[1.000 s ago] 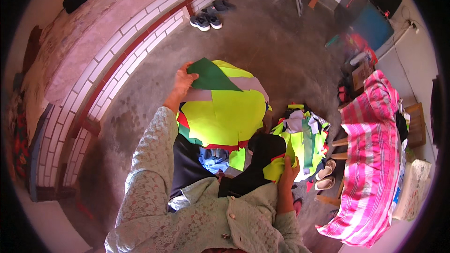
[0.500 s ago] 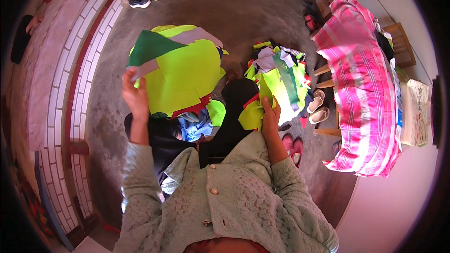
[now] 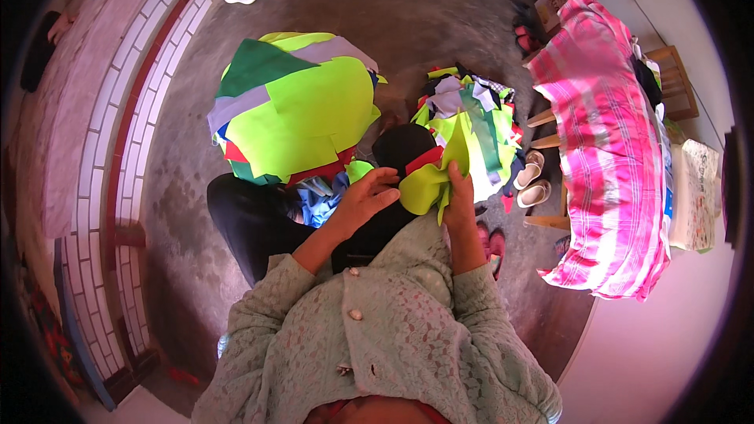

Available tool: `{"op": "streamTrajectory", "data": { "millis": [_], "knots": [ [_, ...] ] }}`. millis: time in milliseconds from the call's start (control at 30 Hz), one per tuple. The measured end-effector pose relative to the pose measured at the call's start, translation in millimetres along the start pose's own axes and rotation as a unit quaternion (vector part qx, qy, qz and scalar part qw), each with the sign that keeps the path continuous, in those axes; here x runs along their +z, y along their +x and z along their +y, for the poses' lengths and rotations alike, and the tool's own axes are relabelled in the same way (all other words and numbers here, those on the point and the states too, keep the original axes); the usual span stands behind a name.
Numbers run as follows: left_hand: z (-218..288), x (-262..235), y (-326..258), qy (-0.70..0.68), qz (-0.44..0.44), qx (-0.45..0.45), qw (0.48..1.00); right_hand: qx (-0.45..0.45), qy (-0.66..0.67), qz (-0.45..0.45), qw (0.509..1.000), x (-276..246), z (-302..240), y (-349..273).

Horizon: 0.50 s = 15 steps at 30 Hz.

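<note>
The left edge of the large cloth heap [image 3: 314,122] is now free. Beside the right knee [image 3: 400,140], the right hand [image 3: 462,206] pinches a yellow cloth [image 3: 422,188]; the left hand [image 3: 363,206], fingers loosely spread, has come beside its left edge, bringing both hands near this piece.

A fluorescent yellow-green, thin, curling fabric piece [image 3: 424,190] is plain, and a small flat cloth scrap [image 3: 424,159] is red. The broad layered stack of flat fabric pieces [image 3: 314,122] is mostly neon yellow, with a dark green triangular piece [image 3: 258,68], a lilac-grey strip [image 3: 334,49] and red lower edges. The jumbled fabric heap [image 3: 481,129] mixes neon yellow, green, pale grey and black-and-white check. The long draped cloth [image 3: 601,149] is pink-and-white plaid; the lace-patterned, buttoned cardigan [image 3: 400,298] is pale grey-green.
</note>
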<state>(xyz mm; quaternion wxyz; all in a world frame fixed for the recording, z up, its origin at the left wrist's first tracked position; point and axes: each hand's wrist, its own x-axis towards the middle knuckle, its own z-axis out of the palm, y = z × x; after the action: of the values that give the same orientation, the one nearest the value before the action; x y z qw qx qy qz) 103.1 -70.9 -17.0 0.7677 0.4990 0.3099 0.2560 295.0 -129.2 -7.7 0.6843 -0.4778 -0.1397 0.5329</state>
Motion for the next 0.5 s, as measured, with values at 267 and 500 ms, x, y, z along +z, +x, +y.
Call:
{"op": "streamTrajectory", "data": {
  "millis": [267, 500],
  "knots": [
    [-13, 0, 13, -0.006, -0.005, -0.017, 1.000, 0.010, 0.000, -0.038, 0.999, -6, 10, 5],
    [-14, -9, 2, -0.197, 0.077, -0.007, 0.977, -0.016, -0.013, -0.072, 0.997, -9, 6, 11]
  ]
}}
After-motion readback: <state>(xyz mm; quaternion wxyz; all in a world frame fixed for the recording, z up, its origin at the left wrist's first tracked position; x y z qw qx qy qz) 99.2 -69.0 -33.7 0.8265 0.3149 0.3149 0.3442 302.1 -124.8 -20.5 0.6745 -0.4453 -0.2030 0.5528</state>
